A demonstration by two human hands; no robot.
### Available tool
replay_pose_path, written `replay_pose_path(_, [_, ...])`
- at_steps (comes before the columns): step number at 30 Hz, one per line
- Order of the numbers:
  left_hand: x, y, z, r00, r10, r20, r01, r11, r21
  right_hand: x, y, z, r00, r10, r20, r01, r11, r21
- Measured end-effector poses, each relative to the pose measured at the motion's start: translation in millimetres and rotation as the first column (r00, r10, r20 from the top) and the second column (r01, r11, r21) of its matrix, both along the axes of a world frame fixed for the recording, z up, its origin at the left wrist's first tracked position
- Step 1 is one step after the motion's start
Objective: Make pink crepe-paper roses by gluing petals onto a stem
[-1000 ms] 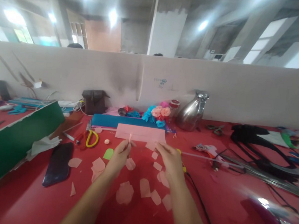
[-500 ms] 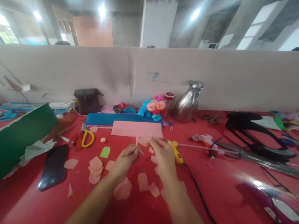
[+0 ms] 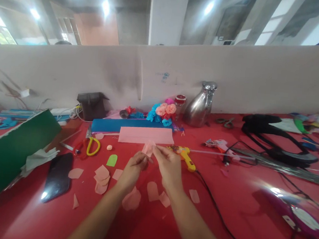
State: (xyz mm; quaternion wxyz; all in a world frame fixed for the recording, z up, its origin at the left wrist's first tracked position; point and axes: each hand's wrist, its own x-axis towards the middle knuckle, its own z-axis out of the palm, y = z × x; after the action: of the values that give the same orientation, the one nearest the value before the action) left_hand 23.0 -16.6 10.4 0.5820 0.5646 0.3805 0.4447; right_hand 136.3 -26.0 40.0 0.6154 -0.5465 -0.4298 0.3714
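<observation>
Near the middle of the table, both my hands meet at a pink paper petal (image 3: 148,147). My left hand (image 3: 132,170) is closed in a pinch just below it, on a small pink paper roll that the petal now mostly covers. With thumb and fingertips, my right hand (image 3: 169,168) grips the petal's right side. Just right of that hand lies a yellow glue gun (image 3: 188,160) with a clear glue stick in its back. Loose pink petals (image 3: 152,191) are scattered around my forearms, and a small stack of petals (image 3: 102,178) lies to the left.
Folded pink paper (image 3: 146,135) lies behind my hands, with paper flowers (image 3: 164,111) and a metal jug (image 3: 200,106) farther back. On the left are yellow-handled scissors (image 3: 93,147), a green template (image 3: 112,160) and a phone (image 3: 57,177). A black cord (image 3: 218,211) runs along the right.
My right hand has moved slightly left, bringing the petal from beside the pink roll up against it. My left hand keeps its pinch in nearly the same place.
</observation>
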Motion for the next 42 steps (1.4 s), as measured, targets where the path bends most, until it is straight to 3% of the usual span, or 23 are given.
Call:
replay_pose_path(14, [-1, 2, -5.2, 0.999, 0.041, -0.015, -0.041, 0.999, -0.002, -5, -3, 2.1, 0.998, 0.031, -0.051, -0.032, 0.999, -0.013])
replay_pose_path(28, [-2, 1, 2.9, 0.999, 0.039, -0.023, -0.037, 0.995, 0.088, -5, -4, 5.5, 0.98, 0.083, -0.183, -0.078, 0.996, 0.033])
replay_pose_path(35, [-4, 0, 7.1, 0.998, 0.044, -0.054, -0.039, 0.995, 0.097, -1, 0, 3.8, 0.958, 0.253, -0.132, -0.251, 0.967, 0.029])
replay_pose_path(42, [-4, 4, 0.1, 0.996, 0.074, -0.046, -0.068, 0.99, 0.122, 6, 3, -2.6, 0.938, 0.345, -0.04, -0.344, 0.938, 0.029])
